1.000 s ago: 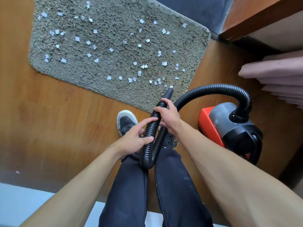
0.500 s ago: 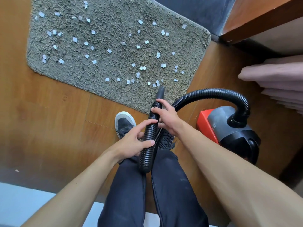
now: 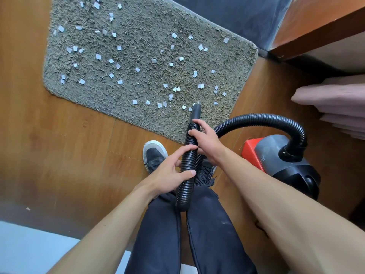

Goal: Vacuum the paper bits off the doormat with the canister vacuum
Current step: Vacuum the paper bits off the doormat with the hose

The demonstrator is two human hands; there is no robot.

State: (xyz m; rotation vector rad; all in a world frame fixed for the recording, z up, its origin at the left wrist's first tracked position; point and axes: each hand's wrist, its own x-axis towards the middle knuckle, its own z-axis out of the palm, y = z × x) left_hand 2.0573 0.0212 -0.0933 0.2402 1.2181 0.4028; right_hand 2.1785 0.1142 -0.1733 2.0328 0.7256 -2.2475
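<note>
Since a second ago your nozzle tip (image 3: 196,111) has swung slightly left along the near edge of the shaggy grey-green rectangular doormat (image 3: 142,22) and now sits among the closest white paper bits (image 3: 134,102). Your right hand (image 3: 207,141) has its fingers wrapped over the black ribbed plastic hose (image 3: 186,175) just behind the tip. Your left hand (image 3: 167,173) clasps the hose lower down between thumb and a stretched forefinger (a loose hold, by the look of it). The hose's free length points almost straight away from you, so nearly all the bits lie ahead and to the left, and the right hand, being nearer the tip, looks best placed to steer. One mat, one hose, one red, grey and black canister vacuum (image 3: 276,155) at your right. The bits run to roughly sixty, too scattered for an exact tally.
</note>
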